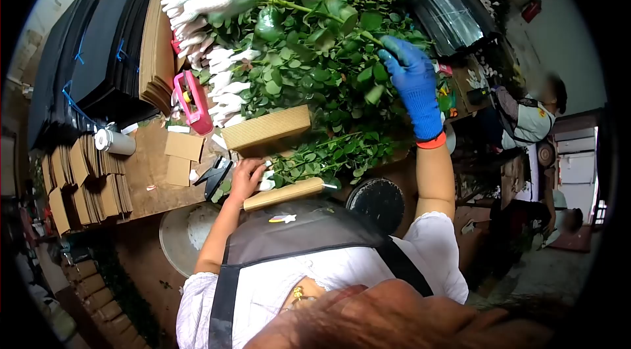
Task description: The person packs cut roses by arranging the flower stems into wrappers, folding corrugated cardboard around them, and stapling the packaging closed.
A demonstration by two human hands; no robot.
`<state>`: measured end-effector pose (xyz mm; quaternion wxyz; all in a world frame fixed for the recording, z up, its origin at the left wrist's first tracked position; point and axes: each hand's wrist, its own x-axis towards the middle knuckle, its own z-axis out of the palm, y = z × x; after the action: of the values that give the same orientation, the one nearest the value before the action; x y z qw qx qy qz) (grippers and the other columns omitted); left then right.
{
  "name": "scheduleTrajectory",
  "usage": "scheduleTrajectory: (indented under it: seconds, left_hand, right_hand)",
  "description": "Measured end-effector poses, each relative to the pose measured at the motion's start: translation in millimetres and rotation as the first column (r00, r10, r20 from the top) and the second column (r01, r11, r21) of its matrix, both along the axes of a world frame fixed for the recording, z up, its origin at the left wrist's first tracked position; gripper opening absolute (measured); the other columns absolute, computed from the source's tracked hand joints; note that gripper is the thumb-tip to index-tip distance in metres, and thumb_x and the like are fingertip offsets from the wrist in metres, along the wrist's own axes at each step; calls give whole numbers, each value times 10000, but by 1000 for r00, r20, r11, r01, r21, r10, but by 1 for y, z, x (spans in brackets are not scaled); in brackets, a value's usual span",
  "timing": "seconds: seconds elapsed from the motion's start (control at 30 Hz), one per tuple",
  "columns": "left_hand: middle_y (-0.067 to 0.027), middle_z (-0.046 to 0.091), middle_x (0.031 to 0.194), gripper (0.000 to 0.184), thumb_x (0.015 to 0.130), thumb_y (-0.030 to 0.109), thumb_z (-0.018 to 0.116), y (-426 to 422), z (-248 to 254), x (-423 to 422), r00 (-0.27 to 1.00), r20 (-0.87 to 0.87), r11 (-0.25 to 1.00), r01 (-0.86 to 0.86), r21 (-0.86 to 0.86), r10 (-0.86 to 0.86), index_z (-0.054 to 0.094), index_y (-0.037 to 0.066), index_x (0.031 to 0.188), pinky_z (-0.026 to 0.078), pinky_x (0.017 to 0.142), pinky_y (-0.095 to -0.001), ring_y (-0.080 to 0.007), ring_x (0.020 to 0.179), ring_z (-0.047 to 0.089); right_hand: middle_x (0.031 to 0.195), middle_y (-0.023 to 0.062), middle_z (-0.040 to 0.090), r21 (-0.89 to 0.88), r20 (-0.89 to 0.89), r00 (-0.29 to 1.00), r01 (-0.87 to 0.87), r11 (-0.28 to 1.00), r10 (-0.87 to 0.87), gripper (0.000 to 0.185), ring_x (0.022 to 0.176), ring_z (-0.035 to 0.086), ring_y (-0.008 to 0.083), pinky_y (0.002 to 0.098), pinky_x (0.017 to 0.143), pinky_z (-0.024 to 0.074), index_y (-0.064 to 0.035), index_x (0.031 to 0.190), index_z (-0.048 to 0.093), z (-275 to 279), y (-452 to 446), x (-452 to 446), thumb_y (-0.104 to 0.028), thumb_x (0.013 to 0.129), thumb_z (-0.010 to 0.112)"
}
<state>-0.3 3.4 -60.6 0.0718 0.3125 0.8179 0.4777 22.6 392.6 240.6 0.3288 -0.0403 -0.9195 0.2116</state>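
My right hand [406, 60], in a blue knit glove with an orange cuff, pinches the lower end of a long green rose stem [299, 7]. That stem lies level above the pile, its head at the left wrapped in a white net sleeve [227, 0]. Bare and low in the view, my left hand [246, 177] curls its fingers at small white-covered rose heads [266, 181]. These heads and their leafy stems [342, 157] lie between a standing corrugated cardboard piece [269, 131] and a nearer cardboard edge [284, 194]. Part of my left fingers is hidden.
A large heap of leafy roses [309, 66] with white-sleeved heads fills the table's back. Left of it are a pink tape dispenser [190, 102], black scissors [215, 177], a white cup [115, 142] and cardboard stacks [92, 175]. Other people [532, 119] are at the right.
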Motion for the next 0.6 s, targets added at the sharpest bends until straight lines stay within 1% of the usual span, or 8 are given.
scheduleTrajectory:
  seconds: [0.17,0.23,0.33,0.37,0.43,0.47,0.5,0.6]
  left_hand:
    - [-132,715,983,146,853,164,736,0,-15,-1,996,77,998,-50,31,47,731,62,958,502,825,-440,-362,929,631]
    - [-169,704,969,242,826,156,750,-25,-157,2,943,311,992,-122,-19,122,705,64,1045,509,810,-450,-412,924,625]
    - [-242,648,1053,509,748,118,773,-15,-120,-7,960,251,992,-125,-2,122,511,28,1175,506,881,-460,-464,987,614]
    - [-243,641,1075,521,743,127,787,-8,-50,-4,975,176,986,-119,-119,139,494,18,1161,503,889,-461,-466,986,613]
    - [-235,625,1120,622,758,184,827,1,-29,-2,984,59,985,-169,37,167,487,2,1246,510,874,-456,-441,1011,612]
    - [-233,625,1116,597,772,185,816,2,-19,2,961,224,981,-181,73,161,505,15,1252,513,870,-451,-426,1013,614]
    - [-231,624,1112,572,786,187,806,3,-13,2,915,378,974,-197,109,143,523,29,1257,516,867,-447,-411,1016,617]
    - [-217,616,1123,441,819,186,775,-2,-26,-1,989,81,991,-118,-64,123,598,68,1206,520,856,-439,-390,1008,622]
  right_hand:
    - [1094,85,731,-91,260,888,-368,925,379,253,976,702,250,369,875,544,-183,1158,713,-26,-41,40,-146,911,672]
    - [1086,81,729,-182,430,759,-458,870,489,247,985,692,267,384,884,535,-203,1158,707,-81,-48,48,-173,922,643]
    - [1006,77,695,88,609,749,-389,917,260,264,913,669,311,421,809,537,-229,1159,687,-172,-40,59,-236,900,634]
    - [991,79,692,135,694,702,-347,928,161,257,913,669,312,425,799,536,-235,1152,686,-186,-37,60,-235,903,624]
    - [962,83,685,240,816,576,-274,931,-41,244,914,668,312,433,780,535,-247,1139,684,-213,-30,58,-234,908,606]
    - [926,92,687,283,834,543,-266,922,-99,235,917,669,316,442,767,535,-257,1120,684,-231,-24,59,-229,910,585]
    - [927,90,688,265,847,524,-267,927,-91,233,918,670,316,444,771,534,-249,1118,685,-235,-24,56,-227,907,589]
    - [1045,97,698,180,887,462,-363,914,9,303,984,665,315,440,839,532,-211,1155,694,-255,-12,51,-337,884,648]
